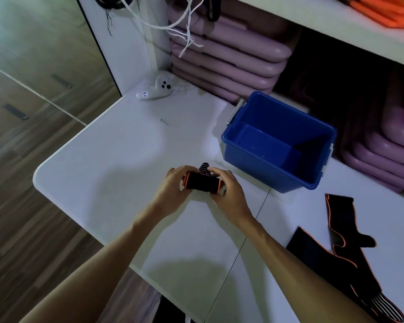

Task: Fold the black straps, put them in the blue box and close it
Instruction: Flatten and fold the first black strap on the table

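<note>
A black strap with orange edging, folded into a compact roll (202,182), rests low over the white table (117,159). My left hand (173,186) grips its left end and my right hand (228,190) grips its right end; a striped tip pokes out at the back. The open blue box (278,145) stands just to the right and behind, with nothing visible inside. Two more black straps (343,248) lie unfolded on the table at the right.
A white game controller (155,89) and a small screw (163,121) lie at the table's back left. Stacked purple mats (224,54) fill the shelf behind the box. White cords (187,31) hang above. The table edge drops to a wooden floor on the left.
</note>
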